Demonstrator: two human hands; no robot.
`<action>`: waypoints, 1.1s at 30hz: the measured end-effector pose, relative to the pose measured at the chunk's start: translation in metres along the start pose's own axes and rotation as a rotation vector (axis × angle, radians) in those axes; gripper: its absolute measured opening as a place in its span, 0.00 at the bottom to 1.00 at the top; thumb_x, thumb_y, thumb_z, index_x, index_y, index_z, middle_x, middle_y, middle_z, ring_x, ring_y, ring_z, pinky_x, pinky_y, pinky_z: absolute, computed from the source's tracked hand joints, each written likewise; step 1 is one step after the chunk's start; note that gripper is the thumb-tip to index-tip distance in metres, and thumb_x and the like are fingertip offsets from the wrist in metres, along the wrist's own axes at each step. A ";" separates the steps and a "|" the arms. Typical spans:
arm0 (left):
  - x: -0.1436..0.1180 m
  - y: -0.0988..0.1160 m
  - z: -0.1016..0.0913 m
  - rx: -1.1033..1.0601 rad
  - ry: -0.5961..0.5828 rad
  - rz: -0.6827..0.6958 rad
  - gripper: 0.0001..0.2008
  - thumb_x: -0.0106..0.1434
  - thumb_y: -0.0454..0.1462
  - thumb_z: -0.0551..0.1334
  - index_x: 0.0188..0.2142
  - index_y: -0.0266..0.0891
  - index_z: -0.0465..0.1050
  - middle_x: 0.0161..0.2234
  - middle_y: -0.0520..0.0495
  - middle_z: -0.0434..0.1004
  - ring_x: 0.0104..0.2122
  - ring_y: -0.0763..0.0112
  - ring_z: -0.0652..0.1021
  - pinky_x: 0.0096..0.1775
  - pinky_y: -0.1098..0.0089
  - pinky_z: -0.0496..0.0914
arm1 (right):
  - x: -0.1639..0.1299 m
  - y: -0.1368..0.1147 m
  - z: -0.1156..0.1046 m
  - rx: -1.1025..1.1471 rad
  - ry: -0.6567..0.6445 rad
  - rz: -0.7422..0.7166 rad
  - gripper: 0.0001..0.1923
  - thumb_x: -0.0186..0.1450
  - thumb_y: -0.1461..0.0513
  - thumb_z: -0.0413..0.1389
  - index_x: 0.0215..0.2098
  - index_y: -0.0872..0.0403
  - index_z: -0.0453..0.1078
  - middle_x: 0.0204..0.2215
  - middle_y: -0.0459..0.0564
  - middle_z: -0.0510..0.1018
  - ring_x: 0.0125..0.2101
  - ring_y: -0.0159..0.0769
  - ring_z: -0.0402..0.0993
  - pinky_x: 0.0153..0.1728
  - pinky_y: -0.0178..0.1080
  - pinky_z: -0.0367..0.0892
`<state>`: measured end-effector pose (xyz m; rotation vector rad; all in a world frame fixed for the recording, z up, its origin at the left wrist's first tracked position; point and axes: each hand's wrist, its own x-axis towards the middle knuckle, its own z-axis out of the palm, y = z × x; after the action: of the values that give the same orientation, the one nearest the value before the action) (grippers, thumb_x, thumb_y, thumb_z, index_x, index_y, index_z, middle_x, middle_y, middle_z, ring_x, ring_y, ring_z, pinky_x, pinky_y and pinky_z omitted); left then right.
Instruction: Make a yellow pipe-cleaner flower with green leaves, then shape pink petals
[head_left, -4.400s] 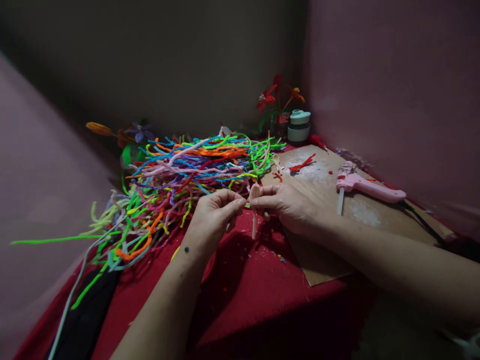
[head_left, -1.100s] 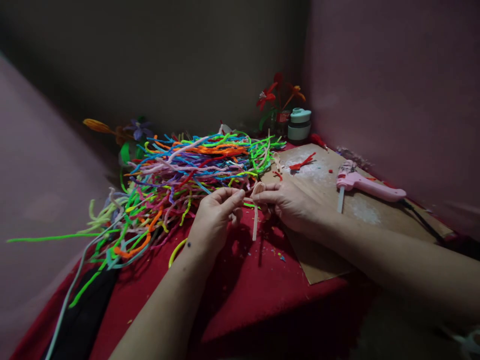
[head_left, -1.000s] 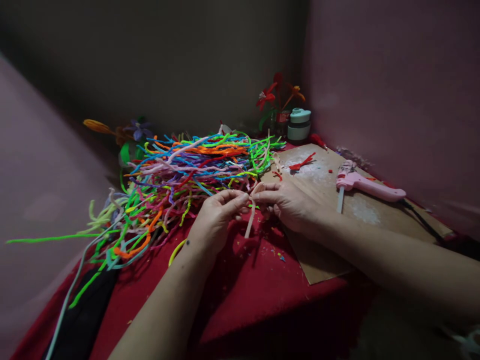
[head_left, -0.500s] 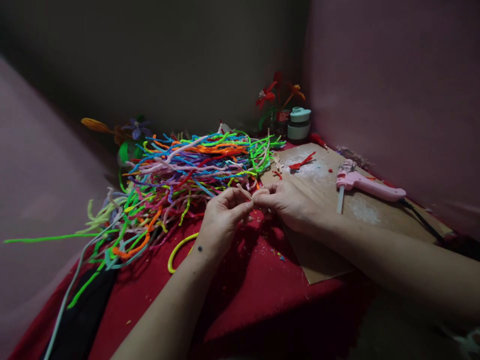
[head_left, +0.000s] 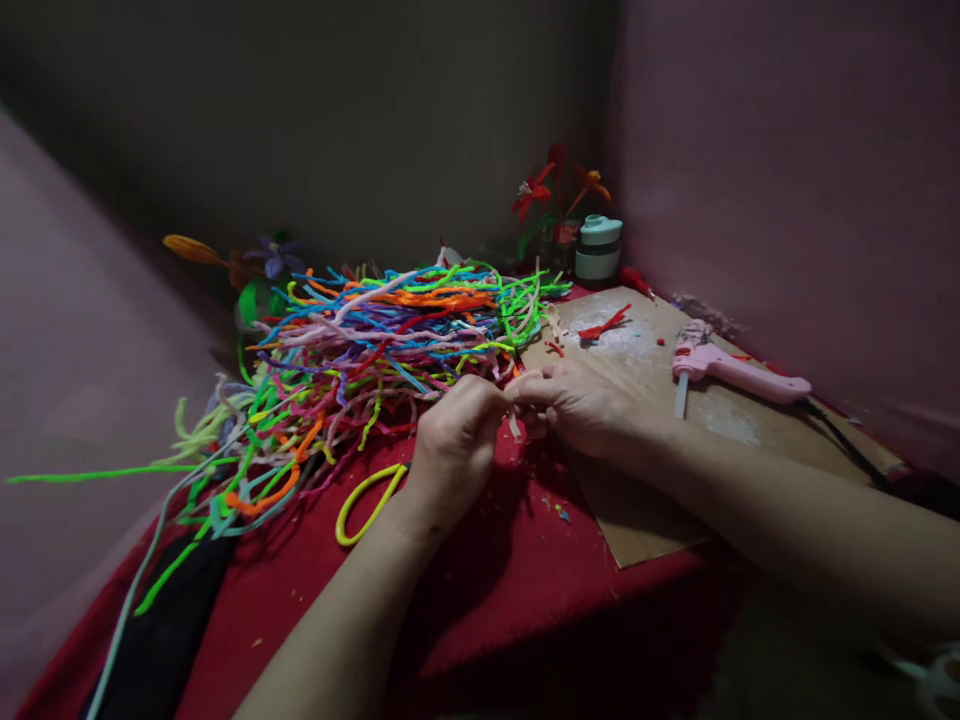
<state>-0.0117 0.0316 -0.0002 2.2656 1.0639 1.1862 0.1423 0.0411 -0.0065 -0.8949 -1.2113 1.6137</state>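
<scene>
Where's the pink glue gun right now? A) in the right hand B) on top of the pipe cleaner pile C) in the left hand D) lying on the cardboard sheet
D: the glue gun lies on the cardboard sheet, apart from both hands, right of the right hand.

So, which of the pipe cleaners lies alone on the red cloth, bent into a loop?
The yellow pipe cleaner, just left of the left hand; the others are tangled in the pile.
</scene>
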 end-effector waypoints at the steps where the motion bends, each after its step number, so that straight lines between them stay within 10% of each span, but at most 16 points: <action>1: 0.002 0.001 -0.003 -0.126 -0.017 -0.116 0.04 0.59 0.34 0.58 0.30 0.37 0.72 0.26 0.50 0.72 0.27 0.74 0.71 0.32 0.73 0.66 | -0.001 -0.002 0.001 -0.031 -0.006 -0.022 0.08 0.50 0.65 0.52 0.14 0.56 0.61 0.12 0.40 0.60 0.15 0.24 0.53 0.18 0.32 0.49; 6: 0.008 0.000 -0.016 -0.601 -0.262 -0.522 0.10 0.59 0.40 0.59 0.28 0.34 0.70 0.23 0.51 0.71 0.22 0.76 0.70 0.28 0.73 0.65 | -0.009 -0.009 0.007 -0.257 0.055 -0.141 0.10 0.53 0.64 0.52 0.16 0.56 0.61 0.14 0.40 0.61 0.17 0.24 0.52 0.21 0.33 0.49; 13: 0.009 0.001 -0.014 -0.372 -0.283 -0.581 0.08 0.55 0.39 0.61 0.26 0.34 0.69 0.19 0.55 0.66 0.18 0.79 0.65 0.23 0.76 0.59 | -0.009 0.002 0.006 -0.554 0.105 -0.295 0.07 0.58 0.63 0.50 0.24 0.58 0.66 0.20 0.42 0.64 0.22 0.26 0.56 0.24 0.32 0.52; 24: -0.006 0.014 0.003 0.995 -0.023 0.483 0.12 0.64 0.32 0.51 0.27 0.36 0.70 0.22 0.46 0.69 0.24 0.67 0.69 0.32 0.63 0.60 | -0.005 0.001 0.006 -0.106 0.021 -0.068 0.10 0.51 0.64 0.51 0.14 0.55 0.56 0.14 0.40 0.55 0.17 0.24 0.48 0.19 0.33 0.45; 27: -0.003 0.012 -0.001 0.786 0.000 0.342 0.09 0.62 0.32 0.53 0.29 0.37 0.71 0.26 0.46 0.71 0.29 0.66 0.72 0.36 0.63 0.62 | -0.003 0.000 0.003 -0.027 0.006 -0.057 0.12 0.50 0.65 0.52 0.13 0.54 0.55 0.13 0.39 0.54 0.16 0.24 0.47 0.18 0.33 0.45; 33: 0.012 -0.002 -0.027 -0.411 -0.033 -0.384 0.13 0.52 0.28 0.59 0.38 0.38 0.71 0.36 0.49 0.75 0.36 0.70 0.76 0.39 0.70 0.69 | -0.006 -0.011 -0.001 -0.177 0.004 -0.171 0.07 0.55 0.66 0.54 0.19 0.57 0.64 0.15 0.40 0.62 0.17 0.24 0.53 0.20 0.32 0.48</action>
<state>-0.0309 0.0414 0.0202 1.6747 1.0658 1.0815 0.1479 0.0373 0.0039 -0.8782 -1.4056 1.3846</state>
